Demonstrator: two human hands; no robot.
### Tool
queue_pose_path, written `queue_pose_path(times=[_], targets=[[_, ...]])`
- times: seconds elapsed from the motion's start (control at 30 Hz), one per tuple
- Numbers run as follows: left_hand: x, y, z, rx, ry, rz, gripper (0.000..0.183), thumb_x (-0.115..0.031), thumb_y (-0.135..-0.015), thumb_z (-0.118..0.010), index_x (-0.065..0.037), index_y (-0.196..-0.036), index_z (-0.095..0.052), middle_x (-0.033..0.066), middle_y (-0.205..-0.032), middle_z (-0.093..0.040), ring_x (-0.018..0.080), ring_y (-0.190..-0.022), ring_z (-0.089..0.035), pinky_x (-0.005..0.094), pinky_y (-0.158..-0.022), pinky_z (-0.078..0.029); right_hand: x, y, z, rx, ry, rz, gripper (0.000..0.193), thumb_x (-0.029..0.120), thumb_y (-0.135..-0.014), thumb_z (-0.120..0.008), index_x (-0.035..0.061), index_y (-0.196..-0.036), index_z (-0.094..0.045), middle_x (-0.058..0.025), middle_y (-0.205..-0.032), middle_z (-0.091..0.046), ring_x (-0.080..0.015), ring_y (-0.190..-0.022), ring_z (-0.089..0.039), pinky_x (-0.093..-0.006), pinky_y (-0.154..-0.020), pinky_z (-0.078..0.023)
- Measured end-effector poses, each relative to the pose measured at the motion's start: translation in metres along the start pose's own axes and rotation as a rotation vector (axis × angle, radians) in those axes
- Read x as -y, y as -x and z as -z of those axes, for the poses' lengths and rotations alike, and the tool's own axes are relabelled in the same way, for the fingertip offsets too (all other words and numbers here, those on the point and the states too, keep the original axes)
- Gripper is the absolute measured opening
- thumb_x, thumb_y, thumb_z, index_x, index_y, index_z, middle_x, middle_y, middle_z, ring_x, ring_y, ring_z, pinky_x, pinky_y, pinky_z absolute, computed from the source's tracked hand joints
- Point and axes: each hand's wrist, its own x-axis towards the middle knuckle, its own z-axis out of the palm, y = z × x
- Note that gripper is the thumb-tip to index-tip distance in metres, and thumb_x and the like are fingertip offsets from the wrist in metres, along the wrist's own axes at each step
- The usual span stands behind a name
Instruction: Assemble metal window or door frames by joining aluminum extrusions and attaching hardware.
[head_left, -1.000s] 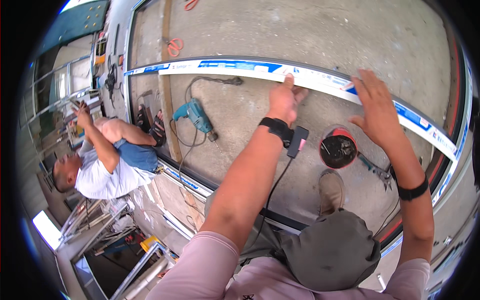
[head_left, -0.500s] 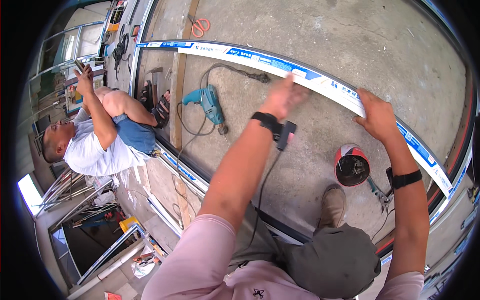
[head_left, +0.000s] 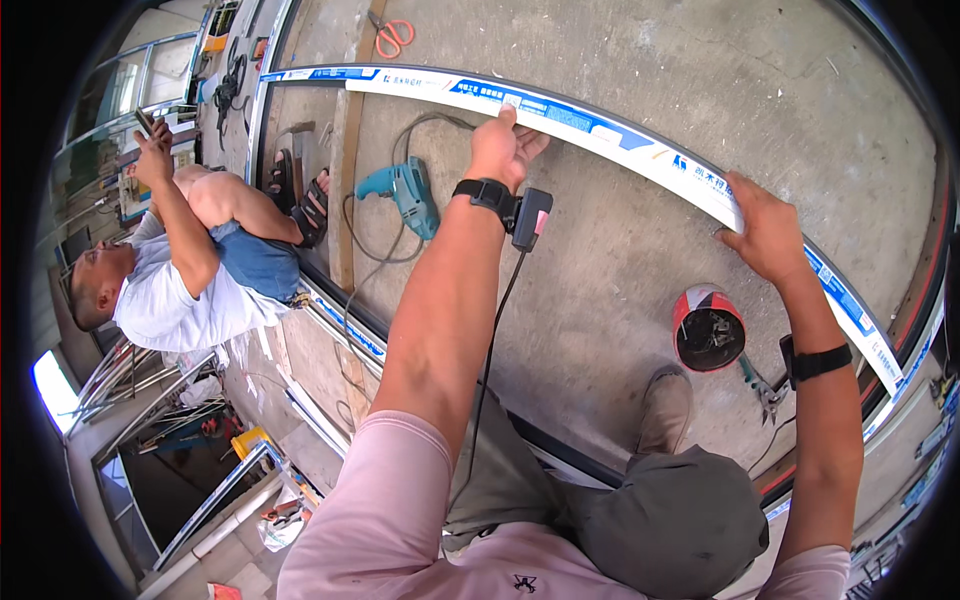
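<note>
A long white strip (head_left: 665, 175) runs along a frame bar covered in blue-and-white printed film (head_left: 322, 73). In the head view it bows across from upper left to lower right. My right hand (head_left: 765, 228) grips the strip and bar, fingers over the far edge and thumb on the near side. Farther left, my left hand (head_left: 506, 150) has its thumb against the strip's near face. Its fingers are stretched out and apart beside the bar. Both wrists wear black straps, the left one with a small cabled box.
A teal power drill (head_left: 408, 198) lies on the concrete with its cord looped around. Near my shoe (head_left: 666, 410) stand a red bucket (head_left: 708, 330) of small parts and pliers (head_left: 765, 392). Orange-handled scissors (head_left: 393, 38) lie beyond. At left, a person (head_left: 190, 260) sits holding a phone.
My left hand has slid leftward along the strip, its thumb now resting on it. My right hand keeps its grip. The view has shifted slightly.
</note>
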Motion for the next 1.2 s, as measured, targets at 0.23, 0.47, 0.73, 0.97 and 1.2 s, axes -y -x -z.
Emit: queue_pose_path(times=[0.23, 0.47, 0.73, 0.97, 1.2], targets=[[-0.004, -0.017, 0.015, 0.097, 0.019, -0.005, 0.039, -0.025, -0.107, -0.039, 0.006, -0.130, -0.044, 0.0261, -0.128, -0.051, 0.0396, -0.120, -0.052, 0.0534, -0.103, -0.047, -0.004, 0.001, -0.003, 0.009, -0.019, -0.031, 0.077, 0.019, -0.067, -0.083, 0.0077, -0.136, -0.049, -0.0172, -0.139, -0.055, -0.0342, -0.122, -0.057, -0.0412, -0.101, -0.048], [-0.072, -0.074, 0.101, -0.172, 0.060, -0.126, 0.041, -0.030, -0.108, -0.037, 0.001, -0.135, -0.042, 0.0210, -0.136, -0.050, 0.0344, -0.122, -0.053, 0.0512, -0.105, -0.045, -0.003, -0.002, -0.007, 0.033, 0.019, -0.030, 0.085, 0.017, -0.064, -0.085, 0.0071, -0.139, -0.046, -0.0169, -0.141, -0.053, -0.0344, -0.123, -0.057, -0.0410, -0.102, -0.047], [-0.094, -0.094, 0.102, -0.121, 0.060, -0.115, 0.039, -0.028, -0.107, -0.039, 0.000, -0.134, -0.044, 0.0205, -0.133, -0.055, 0.0354, -0.125, -0.053, 0.0521, -0.107, -0.043, -0.008, -0.003, -0.008, 0.038, 0.030, -0.026, 0.084, 0.017, -0.064, -0.084, 0.0088, -0.139, -0.046, -0.0159, -0.143, -0.051, -0.0331, -0.125, -0.055, -0.0417, -0.100, -0.049], [-0.101, -0.096, 0.104, -0.124, -0.063, -0.069, 0.036, -0.026, -0.107, -0.039, 0.000, -0.132, -0.045, 0.0222, -0.131, -0.056, 0.0373, -0.122, -0.055, 0.0534, -0.107, -0.044, -0.006, -0.003, -0.007, 0.046, 0.032, -0.021, 0.084, 0.016, -0.063, -0.084, 0.0087, -0.138, -0.047, -0.0164, -0.142, -0.052, -0.0332, -0.125, -0.056, -0.0417, -0.100, -0.049], [-0.101, -0.105, 0.112, -0.141, -0.089, -0.099, 0.032, -0.026, -0.107, -0.040, 0.000, -0.123, -0.049, 0.0164, -0.117, -0.061, 0.0306, -0.105, -0.062, 0.0456, -0.091, -0.052, -0.007, -0.005, -0.005, 0.040, 0.017, -0.031, 0.082, 0.015, -0.062, -0.084, 0.0088, -0.136, -0.048, -0.0167, -0.141, -0.053, -0.0338, -0.126, -0.055, -0.0413, -0.101, -0.049]])
